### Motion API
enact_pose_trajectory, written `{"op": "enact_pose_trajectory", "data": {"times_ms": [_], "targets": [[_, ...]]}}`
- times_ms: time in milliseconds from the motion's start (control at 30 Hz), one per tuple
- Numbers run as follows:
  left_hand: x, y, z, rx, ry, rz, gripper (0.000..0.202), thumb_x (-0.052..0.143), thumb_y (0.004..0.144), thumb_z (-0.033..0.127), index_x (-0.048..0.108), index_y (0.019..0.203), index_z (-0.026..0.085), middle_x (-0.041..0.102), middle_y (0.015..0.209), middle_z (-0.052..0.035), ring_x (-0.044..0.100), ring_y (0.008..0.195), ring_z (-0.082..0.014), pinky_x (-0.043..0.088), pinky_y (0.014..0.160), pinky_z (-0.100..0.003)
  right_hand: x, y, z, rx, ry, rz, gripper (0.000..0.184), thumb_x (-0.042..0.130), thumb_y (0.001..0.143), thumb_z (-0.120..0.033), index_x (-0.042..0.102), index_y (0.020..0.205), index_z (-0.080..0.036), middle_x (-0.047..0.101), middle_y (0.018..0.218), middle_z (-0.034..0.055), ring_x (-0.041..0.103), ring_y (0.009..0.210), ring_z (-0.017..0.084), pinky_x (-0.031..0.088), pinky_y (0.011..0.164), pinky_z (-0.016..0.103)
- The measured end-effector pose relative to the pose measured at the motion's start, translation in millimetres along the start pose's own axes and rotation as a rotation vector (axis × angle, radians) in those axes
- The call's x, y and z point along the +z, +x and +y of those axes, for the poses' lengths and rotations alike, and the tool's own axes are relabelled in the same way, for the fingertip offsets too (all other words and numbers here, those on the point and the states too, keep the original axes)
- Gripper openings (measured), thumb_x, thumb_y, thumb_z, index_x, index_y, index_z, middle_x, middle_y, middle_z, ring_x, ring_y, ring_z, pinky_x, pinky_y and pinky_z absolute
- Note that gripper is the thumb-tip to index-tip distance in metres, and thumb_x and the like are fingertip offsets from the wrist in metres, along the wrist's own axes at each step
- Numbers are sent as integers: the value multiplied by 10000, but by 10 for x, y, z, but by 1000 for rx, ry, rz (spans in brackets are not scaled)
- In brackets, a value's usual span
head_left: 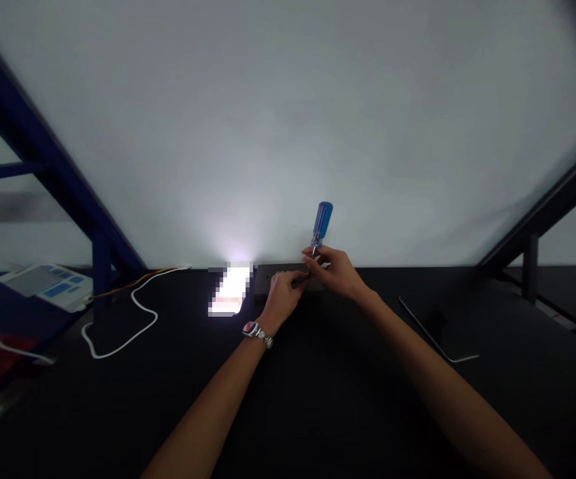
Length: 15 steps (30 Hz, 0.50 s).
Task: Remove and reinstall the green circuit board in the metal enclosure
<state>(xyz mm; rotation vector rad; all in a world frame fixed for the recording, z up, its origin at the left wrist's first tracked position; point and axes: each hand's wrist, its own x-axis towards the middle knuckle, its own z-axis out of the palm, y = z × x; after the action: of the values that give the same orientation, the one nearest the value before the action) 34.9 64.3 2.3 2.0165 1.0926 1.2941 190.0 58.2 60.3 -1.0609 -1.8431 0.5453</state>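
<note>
Apparently seating the blue-handled screwdriver (322, 221), tilted over the dark box (264, 283) on the table (328, 386); pinched by its shaft in the right hand (334, 271); met near the tip by the left hand (283, 293), cannot tell if closed; probably calls for steady alignment next.

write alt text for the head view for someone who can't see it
A person's right hand holds the shaft of a blue-handled screwdriver over a dark object, with the left hand by the tool's lower end. On the black table, a glowing rectangle and white cable lie left, a bent rod right.
</note>
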Motion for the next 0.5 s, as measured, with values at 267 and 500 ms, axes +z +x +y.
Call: {"op": "enact_pose_trajectory", "data": {"times_ms": [267, 500], "targets": [[-39, 10, -1, 30, 49, -101, 208, 590, 892, 274, 752, 1010, 215, 760, 979, -54, 703, 884, -229, 504, 817, -338, -186, 13, -68, -30, 35, -167, 227, 553, 893, -285, 712, 1032, -202, 735, 942, 64, 675, 828, 203, 547, 669, 329], [-39, -7, -46, 11, -51, -104, 189, 640, 848, 256, 720, 1011, 206, 749, 1004, -49, 693, 914, -212, 510, 860, -337, -109, 38, -12, -53, 31, -39, 157, 630, 847, -332, 630, 784, -189, 675, 730, 26, 627, 640, 163, 511, 636, 308]]}}
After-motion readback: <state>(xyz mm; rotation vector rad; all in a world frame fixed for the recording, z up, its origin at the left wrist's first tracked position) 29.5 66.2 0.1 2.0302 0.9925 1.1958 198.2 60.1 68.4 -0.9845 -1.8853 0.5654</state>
